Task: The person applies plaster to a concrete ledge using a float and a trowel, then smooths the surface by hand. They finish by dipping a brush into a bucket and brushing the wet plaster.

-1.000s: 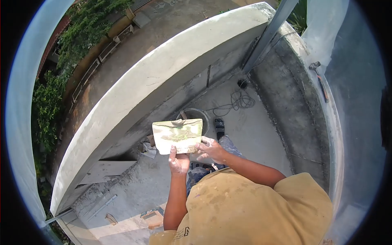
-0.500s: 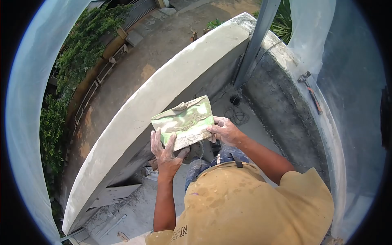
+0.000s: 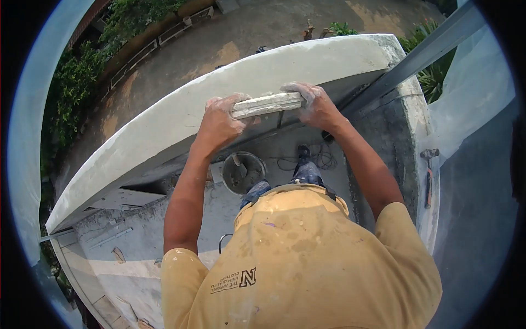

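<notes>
The left hand is clamped on the left end of a flat board, and the right hand is clamped on its right end. The board is between the two hands, held up with a narrow, rough whitish edge in view. Pale smears cover the fingers of both hands. Beyond the hands runs the broad, curved top of a low wall; whether the board touches it, I cannot tell. Lower down, on the near side of the left hand, a bucket with grey stuff and a tool in it stands on the floor. Below the right hand lies a loose cable. Well to the right of that hand, a hammer rests on the side ledge.
</notes>
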